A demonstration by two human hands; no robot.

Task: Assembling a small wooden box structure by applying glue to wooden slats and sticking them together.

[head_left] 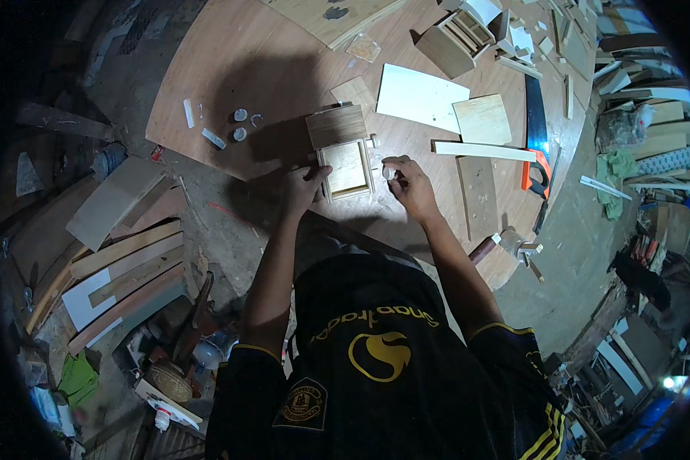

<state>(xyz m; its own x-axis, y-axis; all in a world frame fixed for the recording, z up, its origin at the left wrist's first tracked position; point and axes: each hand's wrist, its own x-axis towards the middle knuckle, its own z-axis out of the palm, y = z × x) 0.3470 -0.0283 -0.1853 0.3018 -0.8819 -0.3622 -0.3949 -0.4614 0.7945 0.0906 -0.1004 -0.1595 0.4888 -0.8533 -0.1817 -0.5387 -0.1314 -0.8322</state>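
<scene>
A small wooden box (347,170) with a raised frame around a pale panel lies at the table's near edge. My left hand (305,188) grips its left side, thumb on the frame. Just to the right of the box, my right hand (412,188) pinches a small white round piece (389,173) between thumb and fingers, apart from the box. A brown wooden block (336,126) sits against the box's far side. Two similar white round pieces (240,115) rest on the table to the left.
On the wooden table (184,77) lie a white board (420,97), a square wood panel (482,119), a pale strip (479,150) and an orange-handled handsaw (537,165). A slatted wooden piece (454,44) stands at the far right. Wood offcuts (130,268) are stacked on the floor at left.
</scene>
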